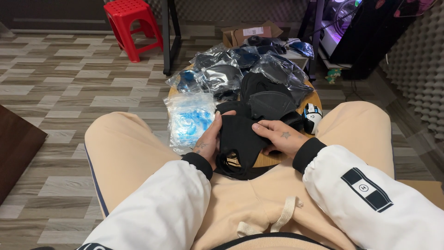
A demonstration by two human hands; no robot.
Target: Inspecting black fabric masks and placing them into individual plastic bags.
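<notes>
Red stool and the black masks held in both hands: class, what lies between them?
In the head view, clear bags of dark masks and a bag of blue items lie between the red stool and the held black masks.

Two hands are showing, the left hand [206, 141] and the right hand [281, 136], and together they are gripping one stack of black face masks [238, 143]; how many masks are sitting in that stack I cannot tell. One round wooden table [315, 98] is standing in front of the knees. One loose heap of black masks [268, 99] is lying on it, along with one pile of clear bags of blue masks [189, 118] and one black-and-white ball [312, 117]. The clear packets of dark masks [231, 69] are overlapping too much to count. One red plastic stool [132, 25] and one cardboard box [249, 33] are standing behind.
</notes>
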